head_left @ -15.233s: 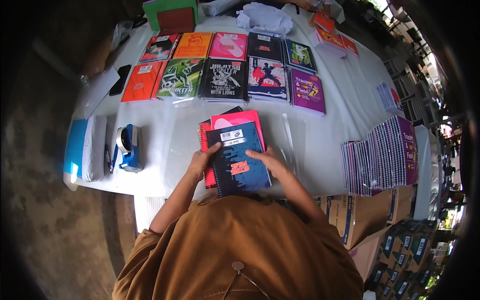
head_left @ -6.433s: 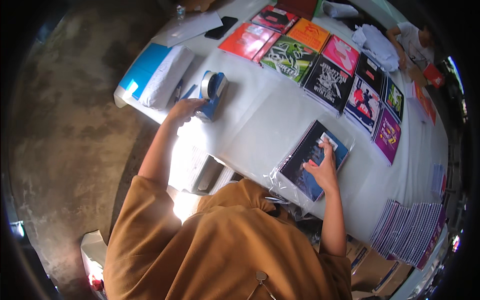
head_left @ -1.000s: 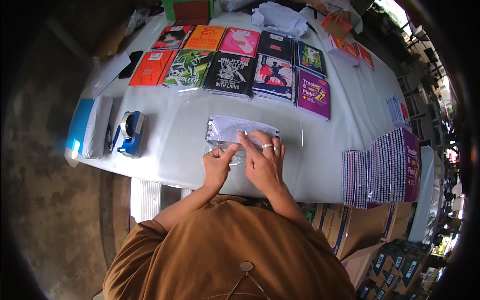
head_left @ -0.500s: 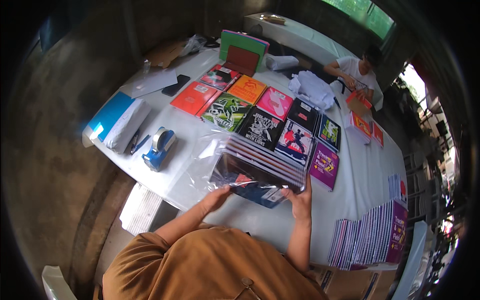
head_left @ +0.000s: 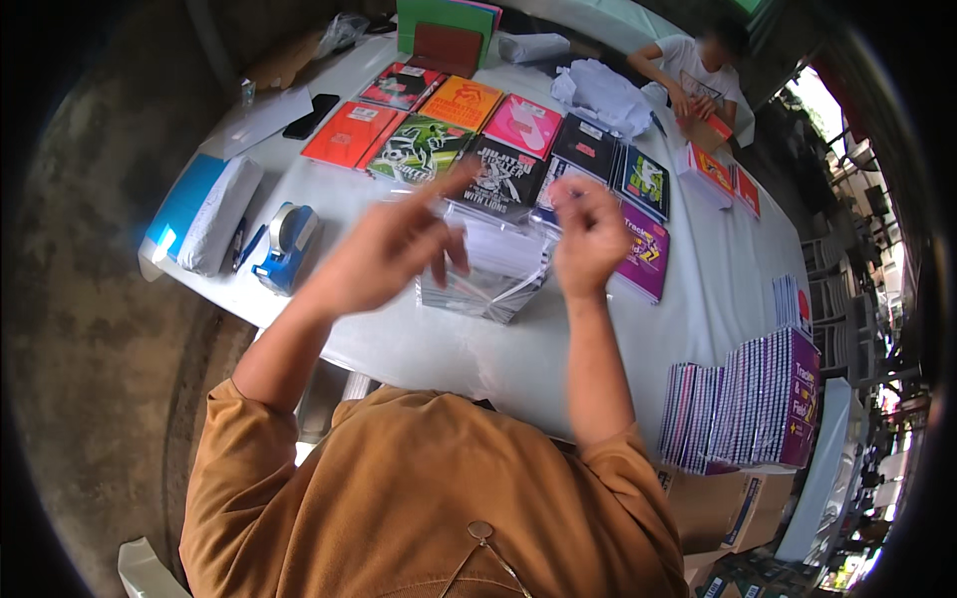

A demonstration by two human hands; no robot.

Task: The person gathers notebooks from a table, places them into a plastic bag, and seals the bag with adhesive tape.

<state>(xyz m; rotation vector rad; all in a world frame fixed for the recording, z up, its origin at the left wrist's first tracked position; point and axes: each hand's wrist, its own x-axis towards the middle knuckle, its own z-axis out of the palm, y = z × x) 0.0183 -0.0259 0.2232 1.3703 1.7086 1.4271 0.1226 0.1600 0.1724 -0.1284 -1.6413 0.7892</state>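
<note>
I held both hands raised over a white table (head_left: pixel 718 289). My left hand (head_left: pixel 399 244) gripped the near edge of a clear plastic-wrapped bundle of booklets (head_left: pixel 493 269), forefinger pointing up; the bundle sat on the table just before me. My right hand (head_left: pixel 588 234) was curled, fingertips pinched at the bundle's far corner, though blur hid exactly what they held. Beyond lay rows of flat square covers (head_left: pixel 469 130): red, orange, pink, green, black, purple. A blue tape dispenser (head_left: pixel 284 244) sat to my left beside a blue-and-white wrapped packet (head_left: pixel 199 214). To my right stood upright purple-edged booklets (head_left: pixel 758 399) above open cardboard boxes (head_left: pixel 713 503).
</note>
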